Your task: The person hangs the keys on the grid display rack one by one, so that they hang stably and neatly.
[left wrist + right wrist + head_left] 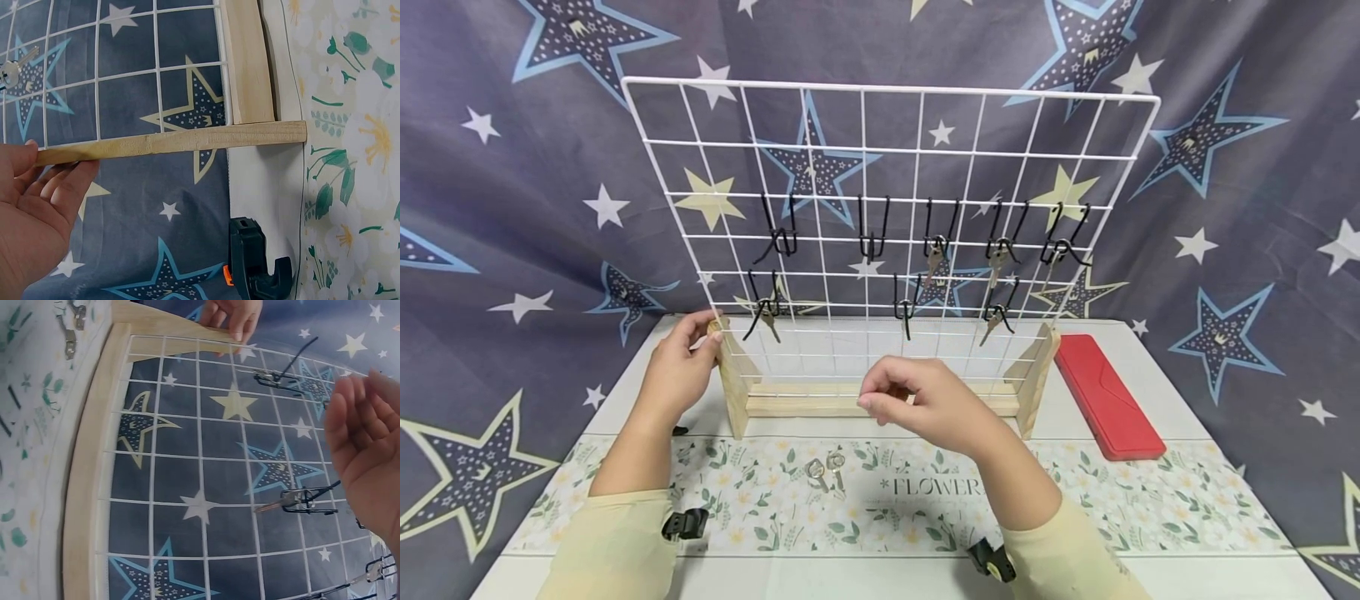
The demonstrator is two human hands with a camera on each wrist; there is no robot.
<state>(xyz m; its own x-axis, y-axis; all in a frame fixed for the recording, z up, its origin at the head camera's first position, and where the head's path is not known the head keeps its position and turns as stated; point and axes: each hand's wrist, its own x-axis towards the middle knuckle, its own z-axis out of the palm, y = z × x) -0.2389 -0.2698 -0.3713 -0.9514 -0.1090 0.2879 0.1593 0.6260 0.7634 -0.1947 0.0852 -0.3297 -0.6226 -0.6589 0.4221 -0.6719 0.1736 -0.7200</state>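
A white wire grid point(891, 88) stands upright in a wooden stand, with black hooks point(871, 243) in two rows. Keys point(997, 262) hang from several hooks; the two upper-left hooks and the lower middle one show none. My left hand point(681, 367) pinches the top of the stand's left wooden side panel point(181, 140), thumb on one side and fingers on the other. In front of the grid's lower part is my right hand point(928, 400), fingers loosely bent and nothing visible in them. Two keys point(837, 468) lie side by side on the floral mat point(737, 517).
A red case point(1108, 400) lies right of the stand. A dark clamp-like piece point(253, 262) with an orange part sits by the left panel's outer side. Behind the grid hangs a star-patterned cloth point(910, 50).
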